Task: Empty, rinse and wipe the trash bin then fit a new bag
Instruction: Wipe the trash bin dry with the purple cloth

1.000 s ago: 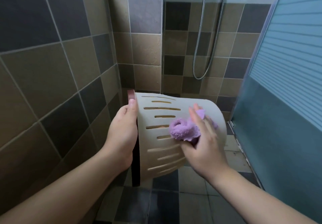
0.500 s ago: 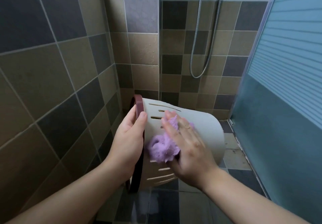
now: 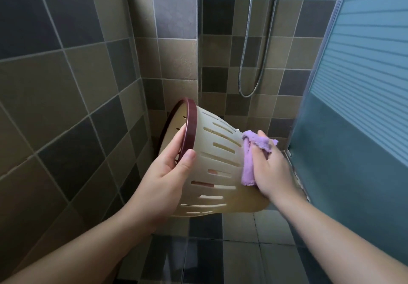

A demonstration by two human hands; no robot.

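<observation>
A cream slotted trash bin [image 3: 220, 158] with a dark red rim [image 3: 190, 129] is held on its side in mid-air, mouth to the left, base to the right. My left hand [image 3: 167, 180] grips the rim, thumb on the outer wall and fingers inside the mouth. A crumpled purple cloth [image 3: 251, 158] is pressed against the bin's wall near its base, and my right hand [image 3: 269, 169] grips that cloth. The bin's base is hidden behind my right hand.
Tiled walls [image 3: 66, 85] close in on the left and behind. A shower hose [image 3: 256, 63] hangs on the back wall. A frosted glass door [image 3: 353, 107] stands at the right. The wet tiled floor [image 3: 220, 257] lies below.
My right hand has slid the cloth from the bin's rim end toward its base. The bin has turned, its rim now tilting up to the left.
</observation>
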